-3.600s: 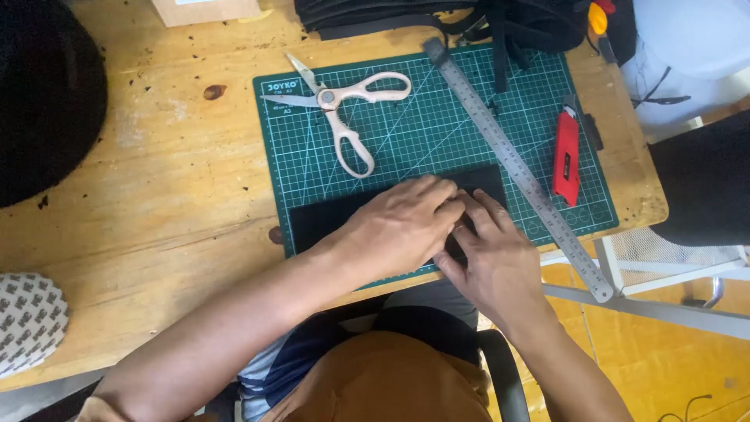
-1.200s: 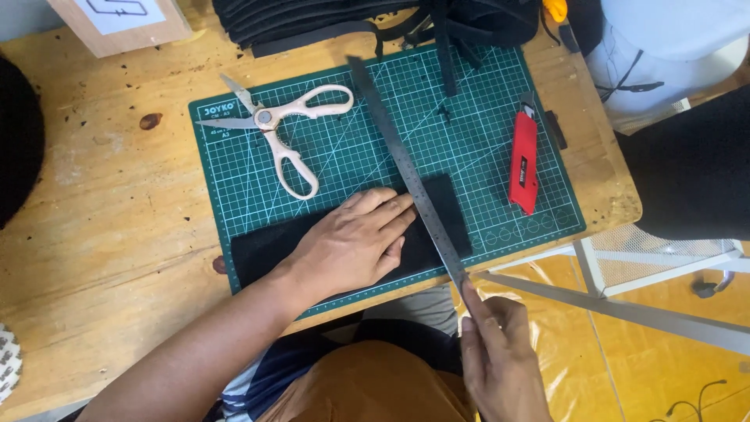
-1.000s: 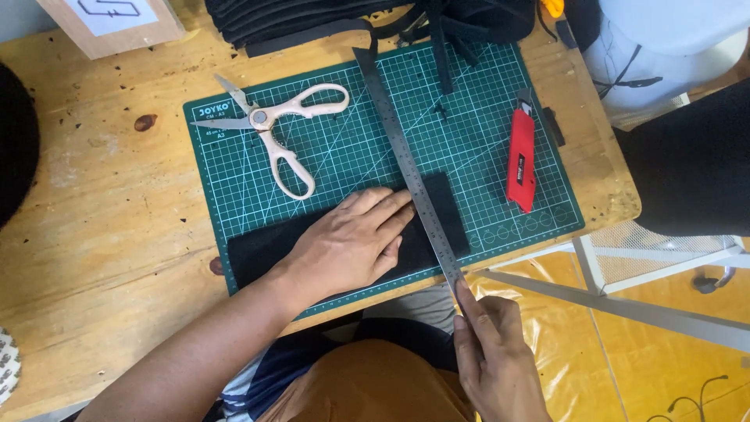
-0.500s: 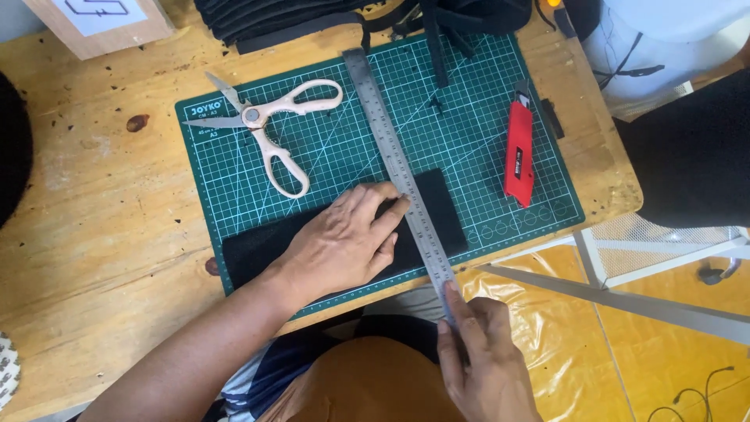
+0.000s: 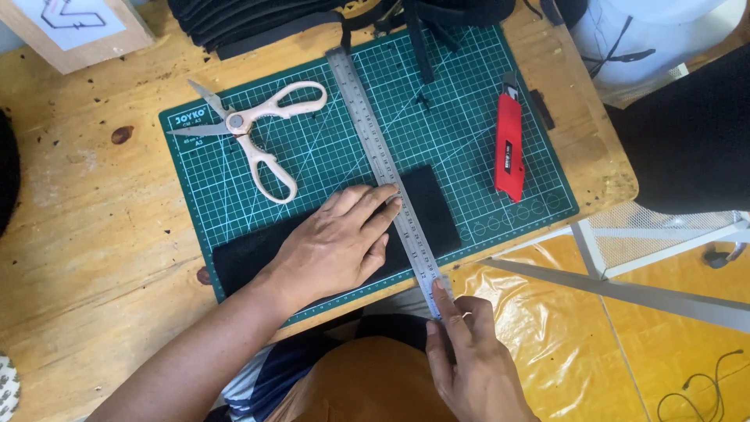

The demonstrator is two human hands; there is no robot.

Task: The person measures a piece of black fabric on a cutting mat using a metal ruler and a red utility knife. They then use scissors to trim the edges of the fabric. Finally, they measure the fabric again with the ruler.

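A black strip of fabric (image 5: 437, 211) lies along the near edge of a green cutting mat (image 5: 461, 117). My left hand (image 5: 336, 246) rests flat on the strip, fingers apart, fingertips touching a long steel ruler (image 5: 379, 160). The ruler lies across the strip, running from the mat's far edge to past its near edge. My right hand (image 5: 469, 363) pinches the ruler's near end, just off the table edge.
Cream-handled scissors (image 5: 254, 137) lie on the mat's left part and a red utility knife (image 5: 509, 156) on its right. Black straps and stacked fabric (image 5: 312, 19) sit at the wooden table's far edge, a wooden box (image 5: 74, 27) far left. Yellow sheeting (image 5: 562, 336) covers the floor.
The ruler has swung from the mat's right side to lie across the black strip, its top end moving left. My right hand left the strip and took the ruler's near end.
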